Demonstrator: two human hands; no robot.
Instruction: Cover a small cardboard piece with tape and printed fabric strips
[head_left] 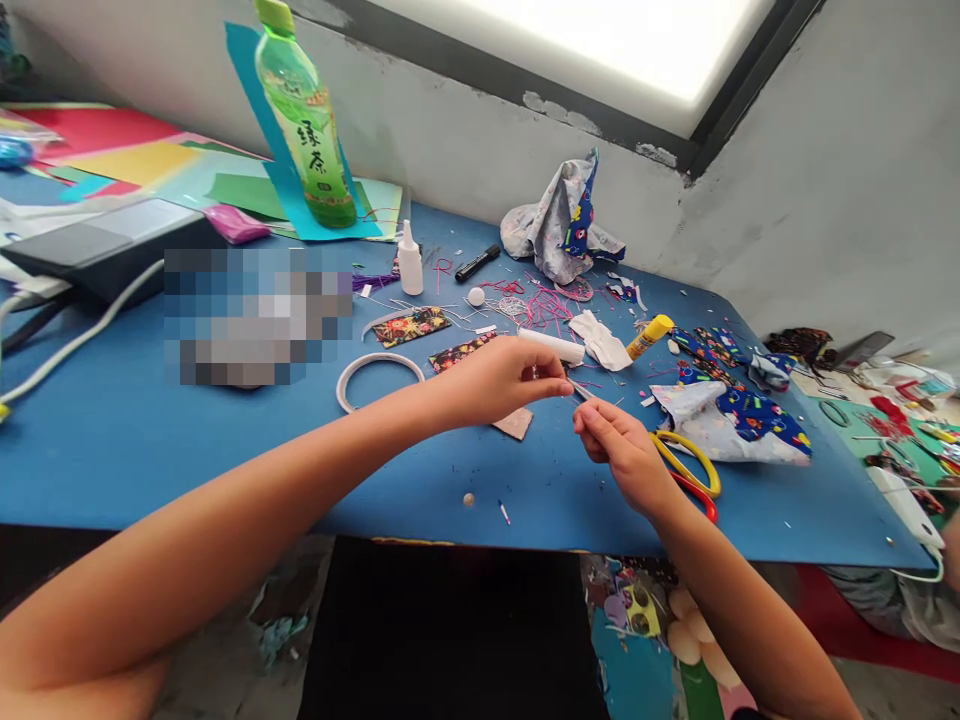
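Both my hands meet over the middle of the blue table (405, 480). A short, thin, pale strip (582, 390) runs between them, too small and too covered to name. My left hand (514, 380) pinches its upper end between thumb and finger. The lower end sits in the closed fingers of my right hand (616, 445). Just behind my left hand lies a white roll (559, 346); a brown piece of card (516, 424) shows below it. Scissors with yellow and red handles (709, 470) lie right beside my right wrist. A ring-shaped tape roll (343, 388) is left of my left hand.
A yellow glue stick (649, 337), patterned blue fabric (765, 420), pink threads (547, 310), a white glue bottle (409, 262) and a black marker (478, 263) lie beyond my hands. A green tea bottle (311, 140) stands at the back left. Another table with clutter is at right.
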